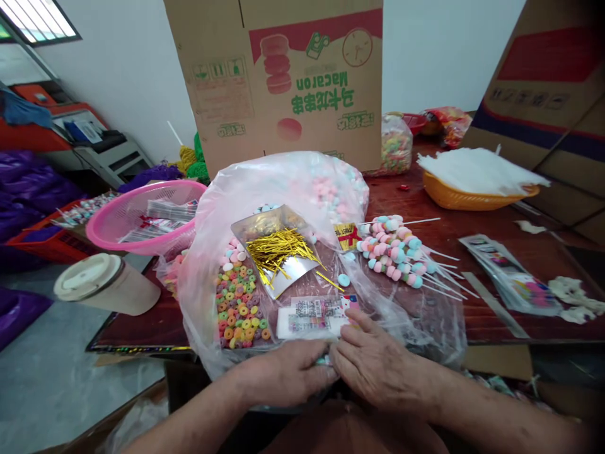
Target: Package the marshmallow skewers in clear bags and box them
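Observation:
At the table's front edge, my left hand [295, 373] is closed, thumb and fingers pressed together. My right hand [375, 360] meets it with curled fingers, one fingertip lying over a printed clear bag [309, 317]. Between the hands shows a small pastel patch of something mostly hidden. Behind the printed bag, gold twist ties [278, 249] lie in a silvery open pouch [295, 279]. Colourful cereal rings [241, 309] are heaped to the left on a clear plastic sheet [201, 315]. To the right lie several marshmallow skewers [392, 252] with white sticks pointing right.
A lidded cup [111, 284] and a pink basket [142, 214] of packets stand left. A large carton [283, 82] rises behind. On the right are an orange basket [477, 189] with white sheets, a stack of printed bags [510, 274] and a metal ruler [494, 306].

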`<state>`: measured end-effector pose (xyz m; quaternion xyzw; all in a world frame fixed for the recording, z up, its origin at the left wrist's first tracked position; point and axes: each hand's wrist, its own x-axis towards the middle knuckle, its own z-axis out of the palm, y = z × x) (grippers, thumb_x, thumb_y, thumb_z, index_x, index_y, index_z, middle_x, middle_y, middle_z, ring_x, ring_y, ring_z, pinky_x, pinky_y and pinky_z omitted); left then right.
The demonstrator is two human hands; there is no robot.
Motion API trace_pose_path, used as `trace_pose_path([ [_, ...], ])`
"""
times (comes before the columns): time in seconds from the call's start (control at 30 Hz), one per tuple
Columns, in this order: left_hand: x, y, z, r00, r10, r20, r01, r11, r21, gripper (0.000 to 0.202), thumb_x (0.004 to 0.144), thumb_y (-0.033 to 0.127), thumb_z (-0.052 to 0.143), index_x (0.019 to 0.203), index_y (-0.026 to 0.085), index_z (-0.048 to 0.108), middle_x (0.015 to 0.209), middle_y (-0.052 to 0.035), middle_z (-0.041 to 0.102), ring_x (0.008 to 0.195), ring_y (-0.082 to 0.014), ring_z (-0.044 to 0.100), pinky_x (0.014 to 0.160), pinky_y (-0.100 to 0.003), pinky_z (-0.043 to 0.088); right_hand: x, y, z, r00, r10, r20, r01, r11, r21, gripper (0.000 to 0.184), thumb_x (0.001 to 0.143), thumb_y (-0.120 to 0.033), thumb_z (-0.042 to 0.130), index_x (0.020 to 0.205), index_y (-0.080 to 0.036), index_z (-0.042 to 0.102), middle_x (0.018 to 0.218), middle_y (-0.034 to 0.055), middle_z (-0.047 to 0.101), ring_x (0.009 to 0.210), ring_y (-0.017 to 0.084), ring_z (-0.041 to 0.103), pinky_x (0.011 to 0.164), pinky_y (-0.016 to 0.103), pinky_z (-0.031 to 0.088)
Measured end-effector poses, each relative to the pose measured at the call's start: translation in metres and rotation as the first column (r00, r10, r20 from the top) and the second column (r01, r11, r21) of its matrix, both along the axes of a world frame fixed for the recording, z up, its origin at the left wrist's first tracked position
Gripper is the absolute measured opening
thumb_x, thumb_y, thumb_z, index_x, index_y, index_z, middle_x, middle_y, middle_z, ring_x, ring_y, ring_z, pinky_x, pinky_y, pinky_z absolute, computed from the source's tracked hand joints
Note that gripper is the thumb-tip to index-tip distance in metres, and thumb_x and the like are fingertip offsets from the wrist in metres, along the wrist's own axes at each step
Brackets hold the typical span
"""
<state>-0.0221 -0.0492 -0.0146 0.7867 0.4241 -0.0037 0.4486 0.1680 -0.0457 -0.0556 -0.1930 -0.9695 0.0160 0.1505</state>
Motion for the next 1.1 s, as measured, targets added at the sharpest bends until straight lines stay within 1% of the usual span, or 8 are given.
trace_pose_path([
  [0.1,0.000,-0.003,-0.003,0.955,-0.161,-0.249,0.251,0.885,0.393,0.014,0.084,0.026,0.048,0.086,0.015,0.057,0.080,-0.0060,0.065,0.067,-0.0201,0.057,0.060,-0.031,0.043,-0.005,-0.008,0.002,0.986,-0.168,-0.005,0.142,0.849,-0.509,0.018,0.080,-0.018,0.039,0.068,-0.016,0.052,0.064,0.0067,0.059,0.060,0.018,0.053,0.066,0.039,0.047],
  [0.27,-0.015,-0.002,-0.012,0.984,-0.137,-0.117,0.168,0.463,0.870,0.017,0.085,0.016,0.044,0.094,0.016,0.058,0.078,-0.0071,0.064,0.066,-0.0187,0.056,0.065,-0.034,0.041,-0.015,0.010,0.028,0.952,-0.304,0.047,-0.006,-0.169,-0.986,0.025,0.080,-0.028,0.028,0.057,-0.022,0.036,0.035,-0.0074,0.029,0.031,0.010,0.033,0.037,0.023,0.035],
  [0.33,-0.023,-0.001,-0.016,0.984,0.066,0.166,-0.173,0.582,0.795,0.018,0.087,0.019,0.042,0.091,0.017,0.060,0.079,-0.0071,0.065,0.068,-0.0177,0.057,0.064,-0.031,0.042,-0.014,0.032,0.030,0.943,-0.331,0.020,0.003,-0.054,-0.999,0.033,0.084,-0.036,0.027,0.063,-0.020,0.046,0.041,-0.0038,0.043,0.036,0.011,0.041,0.040,0.023,0.037],
  [0.4,-0.028,0.000,-0.020,0.821,0.447,0.356,-0.568,0.706,0.423,0.021,0.087,0.027,0.042,0.080,0.017,0.060,0.066,-0.0034,0.061,0.060,-0.0151,0.057,0.056,-0.026,0.041,-0.015,0.056,0.023,0.872,-0.488,0.036,0.244,0.369,-0.897,0.035,0.088,-0.037,0.031,0.074,-0.017,0.056,0.064,0.0038,0.060,0.055,0.014,0.054,0.052,0.025,0.044],
  [0.47,-0.028,0.001,-0.025,0.558,0.760,0.333,-0.792,0.607,-0.059,0.025,0.084,0.037,0.047,0.074,0.017,0.058,0.057,0.0008,0.055,0.048,-0.0113,0.051,0.042,-0.020,0.034,-0.020,0.076,0.008,0.758,-0.652,0.019,0.527,0.595,-0.607,0.025,0.086,-0.026,0.039,0.077,-0.015,0.060,0.085,0.0111,0.062,0.081,0.021,0.056,0.071,0.033,0.045],
  [0.57,-0.023,0.004,-0.031,0.273,0.919,0.285,-0.785,0.384,-0.487,0.027,0.073,0.044,0.058,0.075,0.017,0.057,0.061,0.0024,0.056,0.041,-0.0082,0.049,0.035,-0.017,0.025,-0.029,0.092,-0.014,0.694,-0.720,0.011,0.648,0.618,-0.445,0.020,0.077,-0.009,0.043,0.071,-0.012,0.062,0.090,0.0178,0.060,0.097,0.030,0.050,0.082,0.045,0.038],
  [0.73,-0.015,0.008,-0.034,0.102,0.950,0.295,-0.699,0.279,-0.658,0.025,0.063,0.038,0.064,0.072,0.015,0.060,0.055,0.0017,0.057,0.038,-0.0084,0.048,0.035,-0.017,0.026,-0.023,0.086,-0.006,0.687,-0.721,-0.089,0.641,0.659,-0.392,0.019,0.080,-0.011,0.045,0.077,-0.013,0.064,0.097,0.0158,0.061,0.098,0.030,0.049,0.084,0.045,0.037],
  [1.1,0.009,0.009,-0.036,0.180,0.821,0.542,-0.646,0.514,-0.564,0.014,0.072,0.023,0.053,0.062,0.017,0.059,0.056,0.0033,0.054,0.054,-0.0102,0.049,0.057,-0.021,0.041,-0.061,0.026,0.005,0.750,-0.499,-0.434,-0.027,0.633,-0.773,0.038,0.091,-0.023,0.036,0.122,-0.018,0.057,0.077,0.0027,0.063,0.061,0.012,0.054,0.059,0.023,0.044],
])
